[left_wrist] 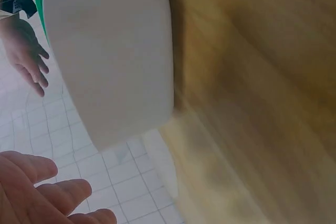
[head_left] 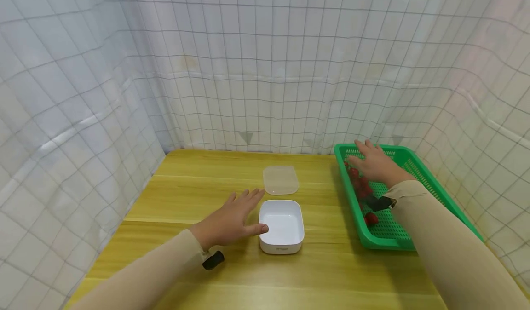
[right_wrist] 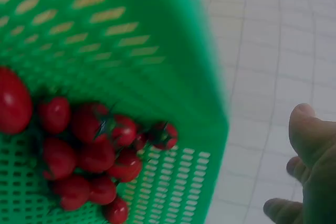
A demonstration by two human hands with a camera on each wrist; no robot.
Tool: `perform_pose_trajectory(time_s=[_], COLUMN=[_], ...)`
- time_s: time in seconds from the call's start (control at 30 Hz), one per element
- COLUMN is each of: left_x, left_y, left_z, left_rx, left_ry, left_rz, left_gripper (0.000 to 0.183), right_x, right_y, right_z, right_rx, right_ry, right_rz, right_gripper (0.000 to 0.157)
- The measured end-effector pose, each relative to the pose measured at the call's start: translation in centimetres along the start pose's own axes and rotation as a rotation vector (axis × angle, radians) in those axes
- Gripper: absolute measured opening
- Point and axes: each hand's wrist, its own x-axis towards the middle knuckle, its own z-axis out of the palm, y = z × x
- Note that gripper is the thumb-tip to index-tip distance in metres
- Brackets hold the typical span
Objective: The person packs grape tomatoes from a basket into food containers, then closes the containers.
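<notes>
A white square box (head_left: pixel 281 227) without a lid stands on the table, its inside bare. My left hand (head_left: pixel 233 218) is at its left side, fingers spread, the thumb overlapping the near left rim in the head view. In the left wrist view the box's side wall (left_wrist: pixel 113 61) fills the upper part, with the fingertips (left_wrist: pixel 65 195) below it. Over the left part of a green basket (head_left: pixel 445 199), my right hand (head_left: pixel 377 163) reaches with fingers extended, holding nothing. Several small red tomatoes (right_wrist: pixel 97 153) lie in the basket, some with green stems, partly under that hand.
Behind the box lies a flat translucent lid (head_left: pixel 280 180) on the wooden table (head_left: pixel 186 176). White grid-patterned sheeting (head_left: pixel 256 71) rises behind and along both sides. The basket has raised slotted walls and stands at the table's right.
</notes>
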Motion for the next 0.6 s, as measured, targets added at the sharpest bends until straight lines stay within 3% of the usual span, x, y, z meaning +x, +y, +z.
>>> perform_pose_trajectory(time_s=[0.6], left_x=[-1.2], left_y=[-0.2], left_z=[3.7], left_rx=[-0.072], left_ry=[-0.029], left_rz=[0.027], left_gripper=[0.112], right_x=[0.4], right_y=[8.1], right_z=[0.9], right_rx=[-0.076], right_ry=[0.023], right_rz=[-0.022], right_gripper=[0.063])
